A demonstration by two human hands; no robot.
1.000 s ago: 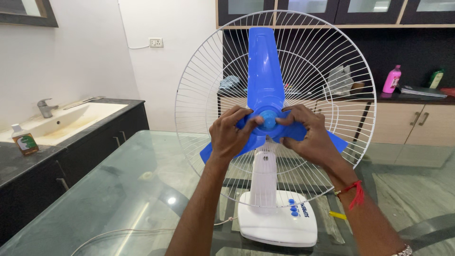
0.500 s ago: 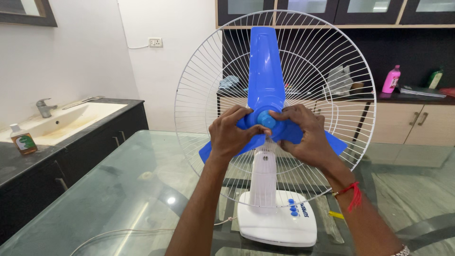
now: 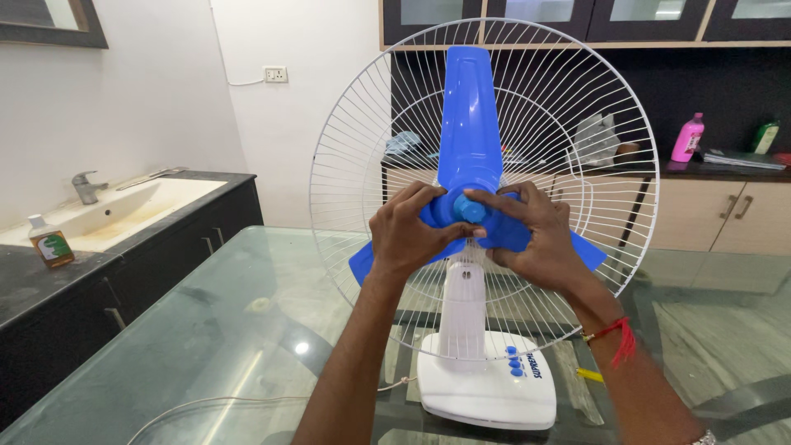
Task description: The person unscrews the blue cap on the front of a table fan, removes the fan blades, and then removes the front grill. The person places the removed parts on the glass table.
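A white table fan stands on a glass table [image 3: 206, 330], its white base [image 3: 486, 395] carrying blue buttons. The rear wire guard [image 3: 577, 107] is bare at the front, and a blue three-bladed fan blade [image 3: 468, 115] sits on the shaft. My left hand [image 3: 408, 231] grips the blade hub from the left. My right hand [image 3: 527, 235] holds the hub's right side, thumb and fingers pinching the small blue cap [image 3: 471, 210] at the centre. A red thread is tied around my right wrist.
A black counter with a sink [image 3: 107, 210], a tap and a small brown bottle [image 3: 51, 243] runs along the left. Behind the fan are wooden cabinets with a pink bottle [image 3: 686, 138] on top. A yellow object [image 3: 588, 375] lies near the base; a white cord [image 3: 214, 404] trails across the glass.
My right fingers have shifted over the blue cap, closing around it. The view has drifted slightly; the fan and my left hand stay put.
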